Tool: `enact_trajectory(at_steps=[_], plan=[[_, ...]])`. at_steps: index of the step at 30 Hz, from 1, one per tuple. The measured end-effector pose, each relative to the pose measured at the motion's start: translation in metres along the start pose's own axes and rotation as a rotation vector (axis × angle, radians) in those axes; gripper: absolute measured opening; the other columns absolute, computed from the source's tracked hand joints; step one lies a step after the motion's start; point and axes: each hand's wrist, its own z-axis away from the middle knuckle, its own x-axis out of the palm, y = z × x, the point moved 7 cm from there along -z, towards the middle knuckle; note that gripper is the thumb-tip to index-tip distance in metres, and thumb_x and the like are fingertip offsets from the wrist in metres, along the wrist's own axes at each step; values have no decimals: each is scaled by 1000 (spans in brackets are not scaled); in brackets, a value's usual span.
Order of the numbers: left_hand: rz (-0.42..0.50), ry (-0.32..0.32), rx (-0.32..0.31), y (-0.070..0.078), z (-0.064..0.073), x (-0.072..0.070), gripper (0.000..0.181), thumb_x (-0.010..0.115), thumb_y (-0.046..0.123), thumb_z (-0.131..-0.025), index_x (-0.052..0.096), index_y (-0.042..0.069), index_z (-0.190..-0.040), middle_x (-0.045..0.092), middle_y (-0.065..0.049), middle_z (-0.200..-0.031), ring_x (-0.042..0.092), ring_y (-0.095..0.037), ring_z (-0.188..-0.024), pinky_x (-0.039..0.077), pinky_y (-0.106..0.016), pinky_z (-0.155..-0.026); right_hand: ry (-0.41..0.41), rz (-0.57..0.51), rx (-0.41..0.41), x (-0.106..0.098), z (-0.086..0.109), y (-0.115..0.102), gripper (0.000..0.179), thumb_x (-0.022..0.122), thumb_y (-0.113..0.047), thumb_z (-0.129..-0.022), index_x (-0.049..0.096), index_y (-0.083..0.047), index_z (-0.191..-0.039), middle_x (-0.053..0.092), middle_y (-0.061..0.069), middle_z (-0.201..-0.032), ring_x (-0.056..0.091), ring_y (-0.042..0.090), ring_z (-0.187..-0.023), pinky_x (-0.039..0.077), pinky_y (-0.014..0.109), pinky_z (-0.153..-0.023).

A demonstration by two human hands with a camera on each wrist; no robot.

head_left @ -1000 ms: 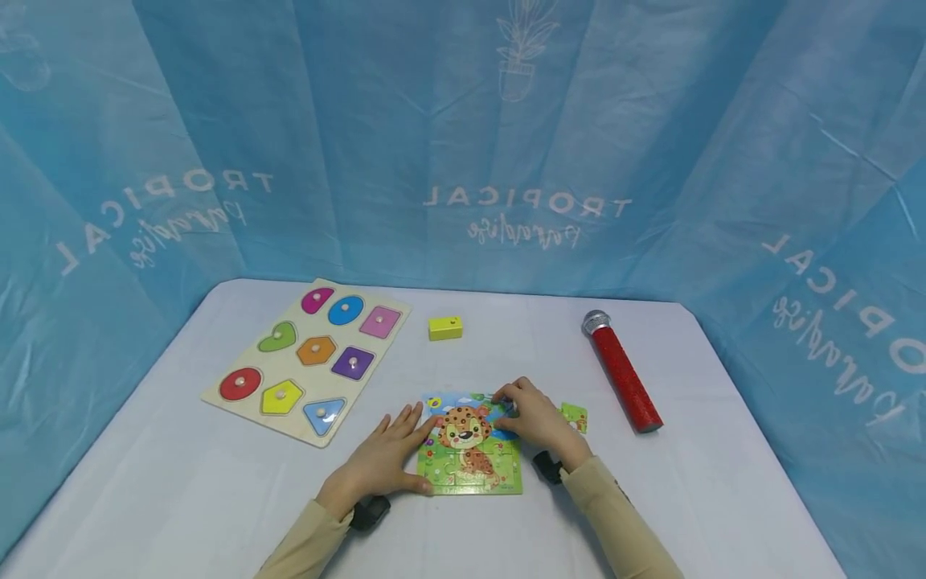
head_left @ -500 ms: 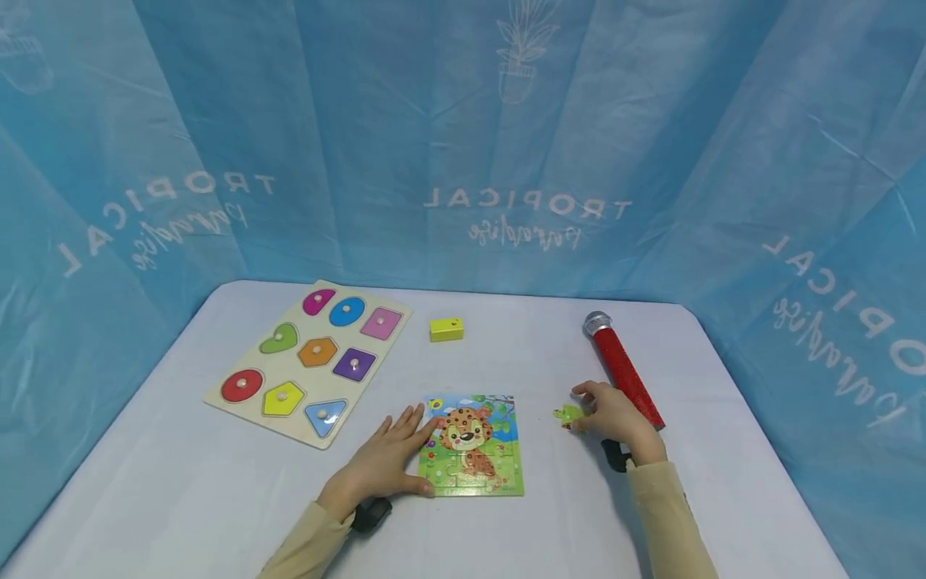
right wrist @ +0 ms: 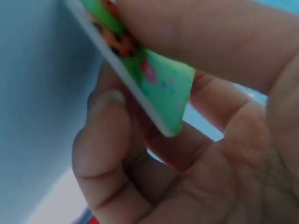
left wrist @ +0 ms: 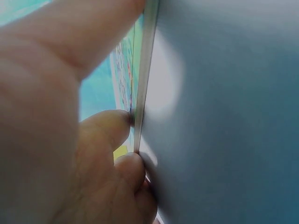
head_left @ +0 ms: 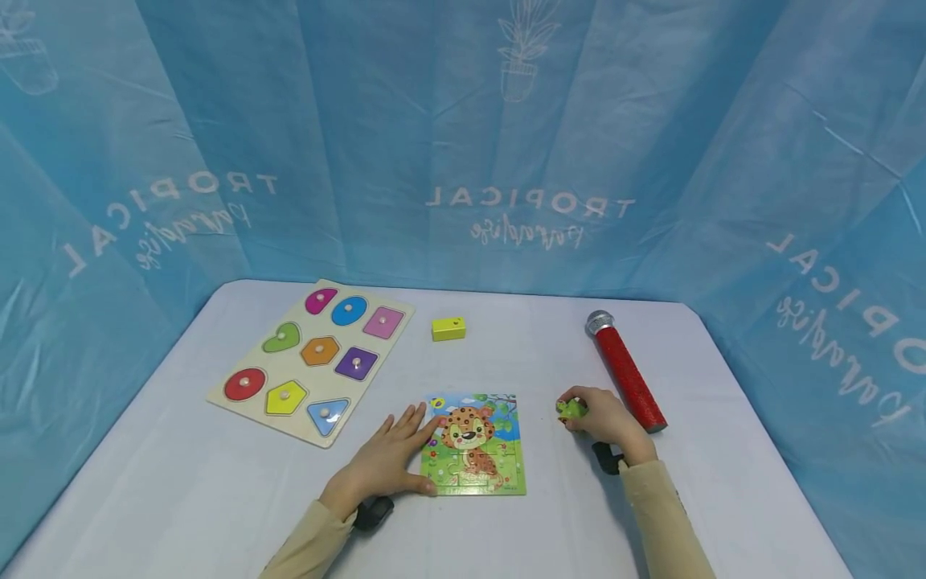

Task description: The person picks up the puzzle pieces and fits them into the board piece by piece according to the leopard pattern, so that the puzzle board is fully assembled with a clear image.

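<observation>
A square jigsaw puzzle [head_left: 470,460] with a spotted leopard cub lies in the middle of the table. Fingers spread, my left hand [head_left: 386,458] rests along its left side; the left wrist view has the thumb and fingertips at the puzzle board's edge [left wrist: 145,74]. To the right of the board, my right hand [head_left: 604,416] pinches a green puzzle piece [head_left: 570,409] between thumb and fingers. Close up in the right wrist view, that puzzle piece [right wrist: 161,86] is tilted and carries orange spotted patches and a pink flower, its upper part hidden by the thumb.
Back left lies a wooden shape board [head_left: 295,375] with colourful knobbed pieces. A small yellow block [head_left: 448,329] sits behind the puzzle. Beyond the right hand is a red microphone [head_left: 628,371] with a silver head. Blue curtain [head_left: 463,145] hangs around the table's back and sides.
My right hand has left the puzzle's upper right corner, moved right to the loose puzzle piece and now pinches it. The left hand keeps its place.
</observation>
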Motion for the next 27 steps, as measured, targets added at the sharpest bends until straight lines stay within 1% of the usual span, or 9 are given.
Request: enact_trajectory(at_steps=[2, 4, 7, 10, 14, 17, 20, 23, 27], plan=[[3, 1, 1, 0, 0, 0, 101, 78, 50, -73, 30, 9, -152, 17, -22, -160, 14, -41, -149, 12, -60, -120, -2, -23, -22, 0, -2, 0, 31, 77, -13, -81, 67, -15, -111, 63, 9, -104, 54, 22, -93, 52, 29, -69], [4, 1, 0, 0, -1, 1, 101, 78, 50, -73, 30, 9, -152, 17, -22, -160, 14, -41, -149, 12, -60, -120, -10, -90, -51, 1, -4, 1, 28, 72, -14, -86, 67, -15, -113, 64, 8, -105, 55, 21, -91, 52, 28, -70], [2, 4, 0, 0, -1, 1, 101, 78, 50, -73, 31, 9, -152, 17, -22, -160, 14, -41, -149, 12, -60, -120, -51, -279, -96, 5, -7, 1, 27, 64, -14, -92, 65, -11, -119, 66, 10, -105, 60, 17, -87, 56, 27, -72], [0, 7, -1, -1, -1, 1, 101, 78, 50, -73, 31, 9, -152, 18, -22, -160, 14, -41, -149, 12, -60, -120, -122, -533, -115, 11, -11, 0, 34, 58, -14, -96, 57, -4, -129, 65, 16, -111, 65, 17, -86, 60, 27, -78], [-3, 3, -4, -1, -1, 1, 101, 78, 50, -73, 30, 10, -152, 17, -22, -161, 14, -40, -149, 12, -60, -120, -198, -753, -123, 22, -16, -4, 44, 53, -16, -99, 46, -3, -140, 57, 15, -126, 64, 16, -99, 59, 28, -85], [-8, -2, -3, 0, -1, 1, 100, 77, 50, -73, 30, 11, -152, 16, -21, -161, 13, -40, -149, 12, -60, -120, -222, -797, -118, 30, -17, -10, 47, 53, -18, -99, 44, -7, -144, 56, 5, -128, 58, 13, -101, 55, 25, -86], [-8, -1, 6, 2, -1, -1, 100, 78, 49, -73, 31, 10, -152, 16, -22, -160, 14, -41, -149, 12, -60, -120, -242, -790, -118, 37, -12, -18, 46, 56, -17, -97, 47, -7, -141, 62, 1, -118, 57, 13, -95, 52, 23, -80], [-6, -1, 12, 4, -2, -3, 99, 78, 49, -74, 31, 9, -152, 17, -23, -160, 14, -41, -149, 11, -60, -120, -300, -768, -156, 49, -3, -31, 44, 58, -10, -94, 48, -2, -136, 60, 5, -109, 60, 14, -89, 57, 25, -77], [-8, -3, 9, 3, -1, -3, 99, 78, 49, -74, 31, 10, -152, 16, -23, -160, 14, -41, -149, 11, -60, -120, -336, -645, -255, 63, 11, -50, 34, 57, -3, -92, 52, 0, -126, 54, 10, -100, 60, 15, -81, 59, 27, -70]])
